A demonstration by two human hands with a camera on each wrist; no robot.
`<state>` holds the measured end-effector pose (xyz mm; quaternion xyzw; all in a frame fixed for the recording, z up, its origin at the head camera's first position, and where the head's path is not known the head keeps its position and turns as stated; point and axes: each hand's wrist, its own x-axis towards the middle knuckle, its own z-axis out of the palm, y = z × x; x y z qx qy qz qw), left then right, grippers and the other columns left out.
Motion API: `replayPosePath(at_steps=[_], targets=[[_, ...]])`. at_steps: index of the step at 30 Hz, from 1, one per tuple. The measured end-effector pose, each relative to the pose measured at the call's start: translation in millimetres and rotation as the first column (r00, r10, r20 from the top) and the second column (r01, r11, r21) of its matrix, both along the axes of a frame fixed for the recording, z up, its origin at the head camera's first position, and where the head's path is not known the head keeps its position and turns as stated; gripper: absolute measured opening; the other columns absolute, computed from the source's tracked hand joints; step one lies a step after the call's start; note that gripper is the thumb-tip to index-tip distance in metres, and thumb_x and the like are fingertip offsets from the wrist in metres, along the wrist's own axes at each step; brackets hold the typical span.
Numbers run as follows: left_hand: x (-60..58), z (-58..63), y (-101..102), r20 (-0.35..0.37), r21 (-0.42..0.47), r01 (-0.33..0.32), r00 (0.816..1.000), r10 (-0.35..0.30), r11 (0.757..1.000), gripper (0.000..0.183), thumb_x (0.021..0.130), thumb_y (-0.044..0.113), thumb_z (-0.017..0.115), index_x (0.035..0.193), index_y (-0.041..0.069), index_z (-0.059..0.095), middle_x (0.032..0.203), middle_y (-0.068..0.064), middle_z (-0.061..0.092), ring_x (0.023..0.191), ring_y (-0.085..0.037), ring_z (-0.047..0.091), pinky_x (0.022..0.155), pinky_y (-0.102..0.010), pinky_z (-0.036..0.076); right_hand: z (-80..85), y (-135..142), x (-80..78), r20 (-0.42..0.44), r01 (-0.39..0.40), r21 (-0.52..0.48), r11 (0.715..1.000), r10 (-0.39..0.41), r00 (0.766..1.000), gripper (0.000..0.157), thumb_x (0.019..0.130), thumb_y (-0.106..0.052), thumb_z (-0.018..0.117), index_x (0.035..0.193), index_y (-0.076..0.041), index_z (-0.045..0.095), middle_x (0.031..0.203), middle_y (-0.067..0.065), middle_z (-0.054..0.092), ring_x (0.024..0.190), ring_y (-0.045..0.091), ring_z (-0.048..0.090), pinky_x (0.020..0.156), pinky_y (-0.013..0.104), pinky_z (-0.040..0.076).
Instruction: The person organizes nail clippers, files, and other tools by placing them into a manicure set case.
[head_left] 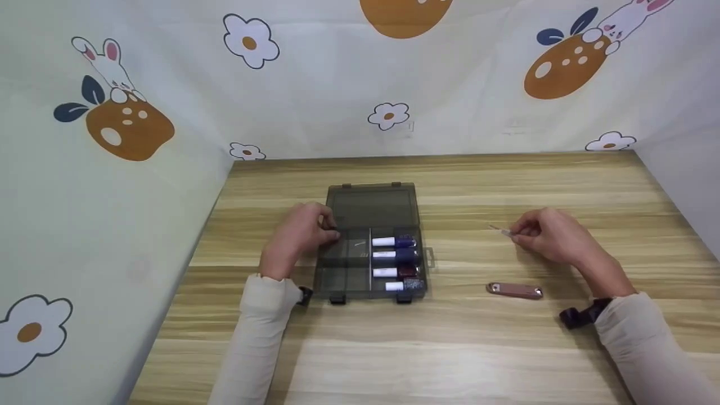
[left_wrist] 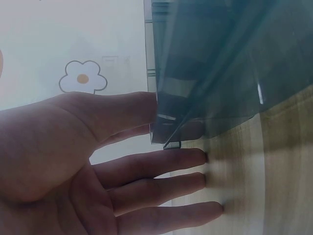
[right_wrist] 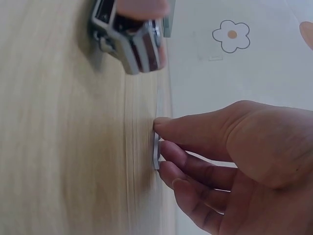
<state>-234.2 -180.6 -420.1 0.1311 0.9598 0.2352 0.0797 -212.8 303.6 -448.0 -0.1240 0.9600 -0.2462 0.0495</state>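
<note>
A translucent dark plastic organizer box (head_left: 343, 279) lies on the table with its lid (head_left: 371, 207) folded back. My left hand (head_left: 301, 233) pinches the box's left edge between thumb and index finger; in the left wrist view the other fingers (left_wrist: 156, 193) extend below that edge. Several nail polish bottles (head_left: 385, 255) with white caps lie stacked in the right compartment. My right hand (head_left: 554, 233), right of the box, pinches a small slim tool (head_left: 505, 232) with a thin pointed end. In the right wrist view this tool (right_wrist: 156, 149) shows as a narrow silver strip at the fingertips.
A pinkish-brown nail clipper (head_left: 514, 290) lies between the box and my right forearm, and looms near the top in the right wrist view. The wooden table (head_left: 450, 349) meets a patterned cloth backdrop (head_left: 315, 101) at the back. A latch (head_left: 430, 257) juts from the box's right side.
</note>
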Motion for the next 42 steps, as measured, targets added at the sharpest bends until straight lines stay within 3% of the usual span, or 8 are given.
replayPosePath(at_steps=[15,22,27,36,42], targets=[[0.6,-0.5,0.1,-0.018,0.005,0.004,1.0,-0.004,1.0,0.011,0.083,0.02,0.081,0.087,0.014,0.073,0.083,-0.003,0.071,0.071,-0.017,0.064,0.065,-0.031,0.05,-0.6,-1.5,0.1,-0.022,-0.013,-0.016,1.0,0.012,1.0,0.01,0.085,-0.01,0.076,0.095,-0.012,0.073,0.088,0.003,0.073,0.08,0.016,0.064,0.069,0.024,0.049],[0.9,-0.4,0.0,-0.011,0.008,0.005,1.0,-0.005,1.0,0.011,0.084,0.02,0.081,0.087,0.014,0.073,0.081,-0.003,0.07,0.07,-0.016,0.063,0.064,-0.03,0.049,0.2,-2.6,-0.1,-0.006,-0.044,-0.035,0.998,0.043,0.999,0.023,0.084,-0.002,0.074,0.106,-0.007,0.071,0.093,0.007,0.073,0.083,0.018,0.066,0.07,0.023,0.051],[1.1,-1.0,-0.3,-0.035,0.009,0.001,0.999,-0.001,1.0,0.01,0.084,0.02,0.081,0.085,0.014,0.073,0.08,-0.002,0.071,0.069,-0.015,0.063,0.063,-0.03,0.049,1.8,-2.3,0.3,-0.011,-0.072,-0.033,0.997,0.072,0.997,0.024,0.082,0.002,0.071,0.104,-0.006,0.073,0.092,0.007,0.073,0.083,0.019,0.066,0.07,0.024,0.052],[2.3,-0.5,0.1,-0.032,0.016,-0.009,0.999,0.009,1.0,0.01,0.084,0.02,0.081,0.085,0.014,0.073,0.081,-0.002,0.071,0.069,-0.016,0.064,0.065,-0.031,0.051,3.4,-0.9,2.1,-0.03,-0.081,0.003,0.997,0.081,0.996,0.022,0.079,0.002,0.071,0.099,-0.007,0.074,0.088,0.005,0.073,0.079,0.015,0.065,0.068,0.025,0.051],[2.0,-0.8,-0.3,-0.021,0.022,-0.007,1.0,0.008,1.0,0.01,0.084,0.019,0.081,0.086,0.014,0.073,0.082,-0.003,0.072,0.07,-0.016,0.064,0.065,-0.031,0.051,7.1,-1.2,4.9,0.0,-0.035,0.069,0.997,0.035,0.999,0.021,0.081,-0.006,0.073,0.101,-0.01,0.074,0.088,0.004,0.073,0.077,0.015,0.063,0.068,0.032,0.05]])
